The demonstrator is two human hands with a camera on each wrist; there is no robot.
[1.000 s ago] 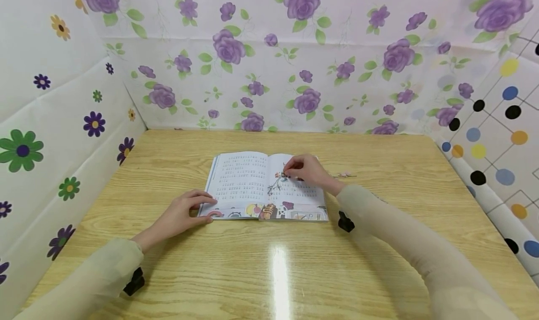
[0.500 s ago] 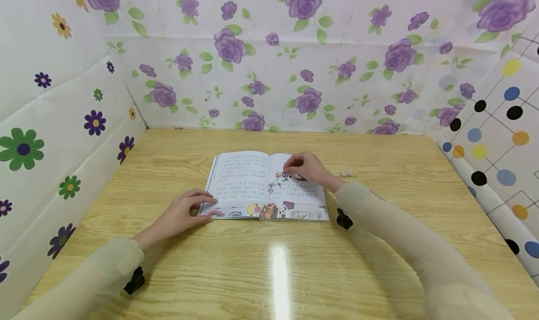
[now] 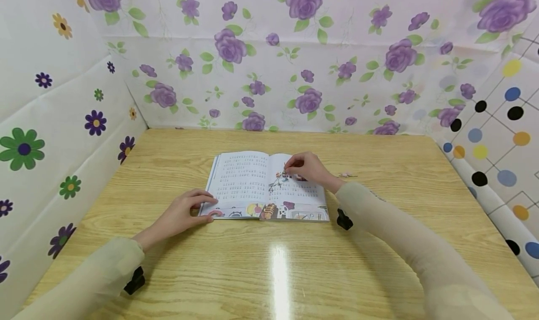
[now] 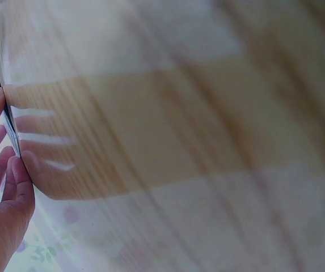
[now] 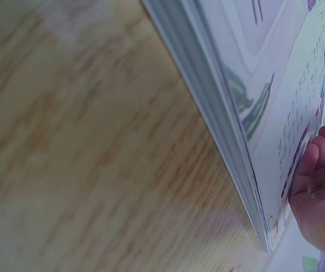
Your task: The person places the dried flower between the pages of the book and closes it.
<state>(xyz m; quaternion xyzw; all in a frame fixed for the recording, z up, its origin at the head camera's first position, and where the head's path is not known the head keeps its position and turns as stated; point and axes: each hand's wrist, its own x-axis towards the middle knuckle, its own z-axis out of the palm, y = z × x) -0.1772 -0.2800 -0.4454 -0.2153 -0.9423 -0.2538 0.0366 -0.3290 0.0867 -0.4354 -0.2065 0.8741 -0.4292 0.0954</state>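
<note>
An open book (image 3: pixel 240 179) lies on the wooden table, with text on both pages and a band of drawn food along its lower edge. My left hand (image 3: pixel 181 213) rests at the book's lower left corner, fingertips on the page and thumb against the front edge. My right hand (image 3: pixel 309 169) is over the right page, its thumb and forefinger pinching the upper end of a thin, branch-like piece with small flowers (image 3: pixel 275 185). That piece slants down toward the book's fold; whether it lies flat cannot be told. The right fingers (image 5: pixel 312 158) hide part of the page.
A second thin flowered sprig (image 3: pixel 346 174) lies on the table (image 3: pixel 236 273) to the right of the book, beside the right wrist. Patterned cloth walls (image 3: pixel 261 76) stand behind and on both sides. Dark wrist cameras (image 3: pixel 345 220) hang under the sleeves.
My right forearm has shifted very slightly, while the pinch over the right page stays in nearly the same spot. The left hand and the book show no clear movement.
</note>
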